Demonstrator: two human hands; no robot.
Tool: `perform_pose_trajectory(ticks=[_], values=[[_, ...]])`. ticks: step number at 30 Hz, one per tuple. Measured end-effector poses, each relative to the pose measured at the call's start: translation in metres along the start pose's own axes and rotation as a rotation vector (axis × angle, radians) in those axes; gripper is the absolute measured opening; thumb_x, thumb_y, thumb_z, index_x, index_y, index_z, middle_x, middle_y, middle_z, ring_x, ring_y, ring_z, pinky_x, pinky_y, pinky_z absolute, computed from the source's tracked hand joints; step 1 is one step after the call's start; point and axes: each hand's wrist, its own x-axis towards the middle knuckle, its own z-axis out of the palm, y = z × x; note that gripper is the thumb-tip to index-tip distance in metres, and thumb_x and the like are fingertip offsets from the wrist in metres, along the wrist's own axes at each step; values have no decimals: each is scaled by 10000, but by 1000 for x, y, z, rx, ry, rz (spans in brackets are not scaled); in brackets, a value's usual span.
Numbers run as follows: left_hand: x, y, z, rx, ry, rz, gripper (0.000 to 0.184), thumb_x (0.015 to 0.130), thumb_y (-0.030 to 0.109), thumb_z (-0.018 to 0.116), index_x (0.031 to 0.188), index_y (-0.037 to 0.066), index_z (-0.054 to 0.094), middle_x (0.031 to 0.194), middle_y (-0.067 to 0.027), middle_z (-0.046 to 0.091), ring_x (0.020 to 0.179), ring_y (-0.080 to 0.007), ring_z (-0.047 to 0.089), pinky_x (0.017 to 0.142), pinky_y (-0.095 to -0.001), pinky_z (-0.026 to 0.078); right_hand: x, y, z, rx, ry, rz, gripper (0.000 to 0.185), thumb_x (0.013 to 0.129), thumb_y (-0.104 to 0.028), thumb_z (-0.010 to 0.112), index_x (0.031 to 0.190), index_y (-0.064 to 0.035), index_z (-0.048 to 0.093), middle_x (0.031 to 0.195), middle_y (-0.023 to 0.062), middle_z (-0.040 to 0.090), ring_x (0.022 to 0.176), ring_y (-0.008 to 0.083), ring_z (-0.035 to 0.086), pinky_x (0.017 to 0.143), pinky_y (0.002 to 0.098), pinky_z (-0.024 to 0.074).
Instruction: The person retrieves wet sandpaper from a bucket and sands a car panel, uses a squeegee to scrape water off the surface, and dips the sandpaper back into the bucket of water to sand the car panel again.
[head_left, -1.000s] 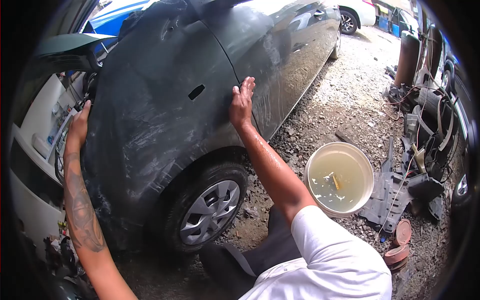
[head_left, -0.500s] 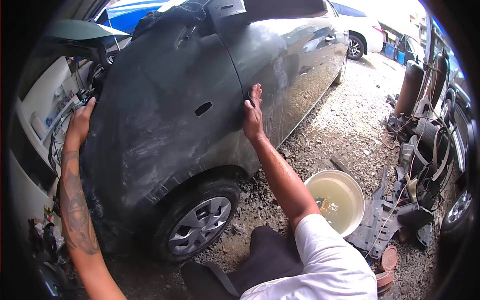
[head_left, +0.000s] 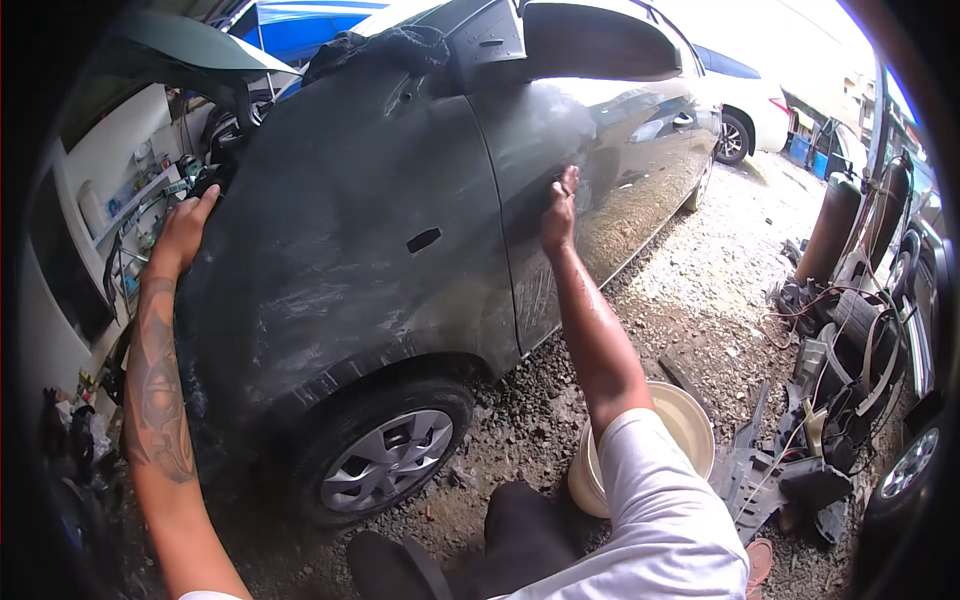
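Note:
A dark grey car's front fender (head_left: 350, 215) fills the middle of the view, streaked with pale, dull marks. On its front edge rests my left hand (head_left: 182, 232), fingers extended near the headlight opening. My right hand (head_left: 560, 215) lies against the front door (head_left: 530, 130), just behind the fender seam, seen edge-on with the fingers pointing up. A dark sliver shows by its fingers and palm, too small to name. Below the fender is the front wheel (head_left: 390, 455). A slot-shaped hole (head_left: 424, 240) marks the fender's side, and a dark cloth (head_left: 375, 55) lies on top.
A cream bucket (head_left: 690, 420) stands on the gravel (head_left: 700, 270), partly behind my right arm. Scrap car parts (head_left: 800, 470) and gas cylinders (head_left: 828, 228) are at the right. The side mirror (head_left: 600, 42) juts out above the door. A white car (head_left: 745, 95) is parked behind.
My right hand has moved rearward from the fender seam onto the door. My left hand stays on the fender's front edge. The view has shifted, showing more of the side mirror.

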Motion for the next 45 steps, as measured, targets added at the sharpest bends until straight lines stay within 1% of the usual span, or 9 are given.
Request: perform_pose_trajectory(ticks=[2,4,5,13,16,28,36,39,45], values=[[-1,-3,-1,-74,-16,-31,654,948,549,437,1068,-58,647,1114,-305,618,1132,-431,553,953,-415,408,30,12,-19,47,-40,24,592,1011,-263,315,1529,-9,182,1626,131,74,1506,232,-6,1201,330,0],[0,-10,3,-78,-20,-44,681,940,571,437,1065,-64,649,1115,-303,625,1131,-425,563,959,-415,408,23,-22,-56,288,-38,638,492,991,-261,413,1439,-61,452,1433,126,470,1266,209,491,1051,306,384],[2,-12,2,-72,-23,-29,708,932,592,436,1063,-69,651,1115,-301,632,1131,-418,573,964,-415,408,14,-3,-95,143,-224,427,462,986,-282,433,1395,-84,515,1298,119,551,1128,206,564,952,312,464],[-11,15,-3,5,-4,-248,768,933,670,368,1240,11,616,1225,-208,633,1163,-325,583,997,-372,392,-274,-81,-348,-655,-887,1182,375,892,-166,462,1171,-60,689,1051,92,692,985,192,623,894,329,485],[10,3,-15,-84,-308,-129,746,942,647,365,1232,14,631,1164,-179,671,1089,-295,623,976,-354,405,-332,-63,-360,-1101,-1421,942,417,854,-313,533,1146,-54,681,1075,175,699,976,298,658,879,380,485],[24,-10,-9,-59,-277,155,616,984,471,393,989,-74,679,958,-255,689,951,-348,655,908,-390,440,-400,46,-440,-1259,-1522,788,436,871,-316,531,1170,-28,664,1153,222,665,1067,352,646,898,440,493],[41,-19,-4,-143,-342,159,732,948,516,372,1065,-162,621,1141,-346,615,1146,-399,594,996,-412,402,-360,-77,-271,-1092,-640,1234,414,850,-297,576,1116,2,680,1078,157,704,960,258,675,841,417,509],[35,-15,-7,-162,-334,120,740,949,525,367,1044,-158,635,1148,-339,617,1141,-397,596,995,-413,402,-386,0,-312,-828,-994,899,312,933,-233,559,1125,-15,674,1065,104,706,895,229,681,790,403,546],[52,-33,11,-38,-271,431,490,1021,389,318,1113,-35,545,1102,-319,618,1085,-457,573,945,-462,423,-395,-42,-309,-671,-762,1268,331,921,-251,568,1129,-18,675,1061,107,705,907,218,675,808,391,538]])
